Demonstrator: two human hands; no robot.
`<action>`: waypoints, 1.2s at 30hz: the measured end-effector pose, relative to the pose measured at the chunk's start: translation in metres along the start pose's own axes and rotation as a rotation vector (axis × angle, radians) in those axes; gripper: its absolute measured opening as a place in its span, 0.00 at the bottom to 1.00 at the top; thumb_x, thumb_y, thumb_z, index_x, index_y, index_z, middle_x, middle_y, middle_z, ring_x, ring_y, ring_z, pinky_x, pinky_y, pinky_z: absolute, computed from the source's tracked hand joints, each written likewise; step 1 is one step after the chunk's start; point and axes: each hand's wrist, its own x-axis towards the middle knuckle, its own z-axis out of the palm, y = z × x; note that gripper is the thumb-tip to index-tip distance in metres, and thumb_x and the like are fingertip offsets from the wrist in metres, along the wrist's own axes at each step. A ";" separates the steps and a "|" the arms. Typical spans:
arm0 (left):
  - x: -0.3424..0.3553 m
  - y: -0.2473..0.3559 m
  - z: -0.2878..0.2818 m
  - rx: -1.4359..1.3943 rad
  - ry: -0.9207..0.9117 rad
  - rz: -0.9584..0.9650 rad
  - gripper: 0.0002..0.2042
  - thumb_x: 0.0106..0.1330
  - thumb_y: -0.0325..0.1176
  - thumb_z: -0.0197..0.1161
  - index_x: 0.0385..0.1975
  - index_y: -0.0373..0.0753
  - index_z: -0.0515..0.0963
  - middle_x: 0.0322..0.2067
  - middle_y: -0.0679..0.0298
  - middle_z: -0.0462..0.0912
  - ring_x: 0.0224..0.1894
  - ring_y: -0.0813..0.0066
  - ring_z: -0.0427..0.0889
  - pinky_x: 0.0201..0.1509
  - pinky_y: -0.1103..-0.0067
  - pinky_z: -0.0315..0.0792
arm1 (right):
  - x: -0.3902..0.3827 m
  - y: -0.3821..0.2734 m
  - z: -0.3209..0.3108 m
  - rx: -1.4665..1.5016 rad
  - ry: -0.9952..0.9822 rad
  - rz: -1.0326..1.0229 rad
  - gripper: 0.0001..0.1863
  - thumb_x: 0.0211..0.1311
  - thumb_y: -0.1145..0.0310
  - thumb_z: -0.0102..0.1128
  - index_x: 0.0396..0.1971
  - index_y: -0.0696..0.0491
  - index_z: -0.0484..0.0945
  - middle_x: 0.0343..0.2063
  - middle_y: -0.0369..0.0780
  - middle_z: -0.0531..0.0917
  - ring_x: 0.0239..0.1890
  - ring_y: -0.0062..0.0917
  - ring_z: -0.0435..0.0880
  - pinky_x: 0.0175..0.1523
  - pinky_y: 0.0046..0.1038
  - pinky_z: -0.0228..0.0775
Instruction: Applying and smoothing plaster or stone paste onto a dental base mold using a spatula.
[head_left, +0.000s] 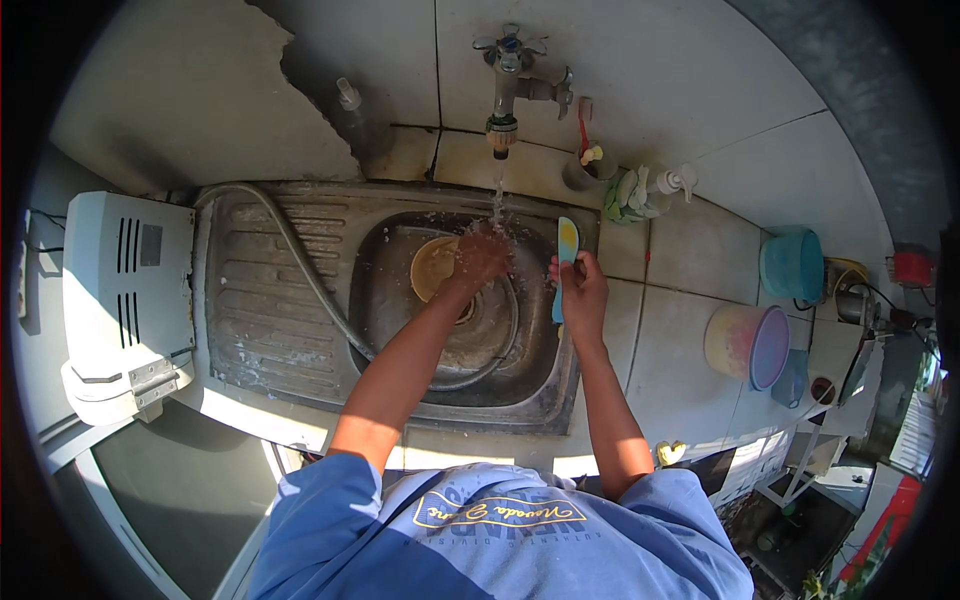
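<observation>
Under the stream of water from the tap point(502, 135), my left hand point(484, 252) is smeared by motion and splashes, so its fingers cannot be made out. Right beside it, a round yellowish bowl point(430, 272) sits in the metal sink point(470, 400); I cannot tell whether the hand grips it. Above the sink's right rim, my right hand point(583, 285) is closed round a long, flat light-blue utensil point(567, 245). That utensil stands nearly upright in view, with a rounded upper end and a yellow-green patch. Its exact kind is unclear.
A grey hose point(300, 255) crosses the ribbed drainboard point(275, 340) into the basin. Behind the sink's right corner stand a cup point(588, 170) with a red-handled brush and a pump bottle point(640, 193). Tubs, one teal point(790, 266), one pink-yellow point(728, 340), stand right; a white appliance point(125, 290) stands left.
</observation>
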 end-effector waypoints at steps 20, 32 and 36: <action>-0.118 -0.035 -0.075 -1.270 0.241 -1.469 0.39 0.65 0.65 0.33 0.57 0.32 0.63 0.27 0.64 0.73 0.34 0.73 0.75 0.48 0.73 0.72 | -0.005 -0.038 0.057 -0.310 -0.414 -0.651 0.11 0.59 0.72 0.56 0.42 0.57 0.76 0.38 0.45 0.82 0.39 0.37 0.82 0.43 0.29 0.72; -0.037 0.002 -0.004 -2.276 0.155 -1.157 0.35 0.57 0.68 0.47 0.54 0.44 0.66 0.47 0.61 0.74 0.50 0.62 0.73 0.57 0.66 0.66 | 0.032 0.055 0.113 -0.563 -0.492 -0.203 0.22 0.62 0.57 0.52 0.48 0.59 0.72 0.39 0.56 0.78 0.44 0.49 0.76 0.46 0.43 0.67; -0.038 0.005 0.011 -2.144 0.402 -1.210 0.33 0.57 0.65 0.52 0.53 0.43 0.66 0.46 0.62 0.74 0.48 0.64 0.74 0.53 0.68 0.70 | 0.034 0.084 0.145 -0.493 -0.267 -0.197 0.21 0.65 0.58 0.47 0.49 0.58 0.71 0.39 0.54 0.78 0.42 0.45 0.78 0.47 0.39 0.68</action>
